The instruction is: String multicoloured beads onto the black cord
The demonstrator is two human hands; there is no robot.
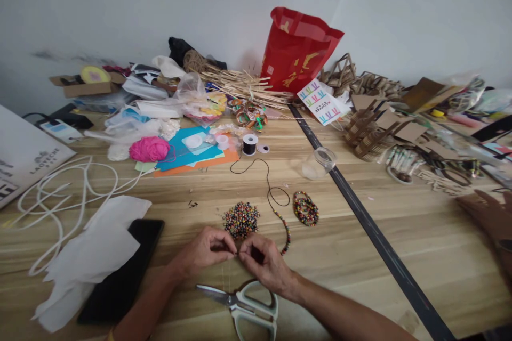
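My left hand (204, 252) and my right hand (262, 264) meet fingertip to fingertip low on the wooden table (352, 245), pinching something tiny between them; it is too small to tell if it is a bead or the cord's end. A black cord (269, 184) runs from a black spool (250, 144) down to my right hand, with a row of coloured beads (285, 229) strung on its lower part. A pile of loose coloured beads (241, 219) lies just beyond my fingers. A finished bead bracelet (306, 208) lies to the right of the cord.
Scissors (244, 306) lie below my hands. White tissue (94, 256) and a black phone (120, 274) lie to the left, near white cable (60, 192). Pink yarn (149, 149), a clear jar (319, 163), a red bag (298, 49) and cardboard scraps sit farther back. Another person's hand (490, 216) rests at right.
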